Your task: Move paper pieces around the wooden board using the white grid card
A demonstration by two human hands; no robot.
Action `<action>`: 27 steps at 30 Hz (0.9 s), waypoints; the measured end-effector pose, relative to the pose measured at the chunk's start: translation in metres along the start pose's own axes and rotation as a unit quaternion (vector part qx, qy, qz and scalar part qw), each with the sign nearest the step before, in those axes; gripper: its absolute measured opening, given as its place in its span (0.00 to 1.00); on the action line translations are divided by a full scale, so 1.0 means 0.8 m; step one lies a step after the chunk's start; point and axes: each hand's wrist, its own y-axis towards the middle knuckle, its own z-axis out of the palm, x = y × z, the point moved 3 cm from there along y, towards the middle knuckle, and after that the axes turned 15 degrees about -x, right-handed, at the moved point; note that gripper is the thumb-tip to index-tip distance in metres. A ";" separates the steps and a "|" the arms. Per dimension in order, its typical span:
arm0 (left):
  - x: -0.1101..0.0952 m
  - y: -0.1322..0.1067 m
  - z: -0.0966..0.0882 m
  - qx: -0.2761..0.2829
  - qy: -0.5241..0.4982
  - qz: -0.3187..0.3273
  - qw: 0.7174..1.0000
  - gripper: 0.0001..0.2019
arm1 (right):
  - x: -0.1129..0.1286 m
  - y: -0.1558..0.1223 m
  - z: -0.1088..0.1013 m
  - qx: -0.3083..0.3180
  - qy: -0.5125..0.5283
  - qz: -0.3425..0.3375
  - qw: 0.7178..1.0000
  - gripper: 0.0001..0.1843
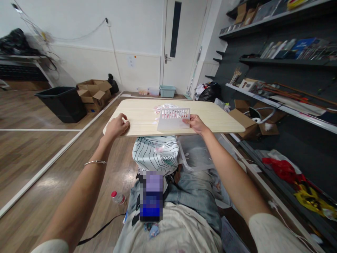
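Observation:
A light wooden table (142,116) stands in front of me. My right hand (194,123) pinches the right lower corner of a white slotted plastic tray (173,118) that lies on the table, with small pink and white pieces in its slots. Behind the tray lies a heap of small pink and white packets (164,107). My left hand (117,125) rests on the table's near left edge with its fingers curled in and nothing visible in them.
Under the table are a patterned bag (156,153) and a clear plastic bin (197,154). A water bottle (118,197) lies on the wooden floor. A black bin (61,102) and cardboard boxes (93,94) stand at left; shelves (279,63) line the right wall.

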 end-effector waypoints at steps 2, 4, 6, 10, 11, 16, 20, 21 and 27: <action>0.000 -0.001 -0.001 0.006 -0.009 -0.018 1.000 0.18 | 0.000 0.000 0.000 -0.004 -0.001 0.001 1.000 0.31; 0.001 -0.002 -0.002 0.007 -0.010 -0.026 1.000 0.17 | 0.001 -0.001 0.001 -0.008 0.002 0.001 1.000 0.32; 0.001 -0.002 -0.001 0.003 -0.008 -0.018 1.000 0.16 | 0.003 -0.002 0.002 -0.011 0.008 0.002 1.000 0.32; 0.003 -0.001 0.002 -0.011 -0.008 -0.009 1.000 0.16 | 0.006 -0.003 0.004 -0.015 0.013 -0.001 1.000 0.33; 0.004 -0.001 0.002 -0.012 -0.011 -0.011 1.000 0.16 | 0.006 -0.003 0.004 -0.015 0.013 -0.002 1.000 0.33; 0.007 0.001 0.005 -0.004 -0.023 -0.027 0.999 0.16 | 0.006 -0.004 0.004 -0.012 0.007 0.000 1.000 0.32; 0.008 0.002 0.006 -0.003 -0.010 -0.036 0.999 0.16 | 0.007 -0.004 0.006 -0.010 0.005 -0.001 1.000 0.30; 0.008 0.002 0.006 -0.003 -0.010 -0.038 0.999 0.16 | 0.007 -0.005 0.006 -0.011 0.007 -0.001 1.000 0.30; 0.007 -0.001 0.004 -0.004 -0.005 -0.052 0.999 0.16 | 0.011 -0.007 0.009 -0.016 0.014 0.000 1.000 0.31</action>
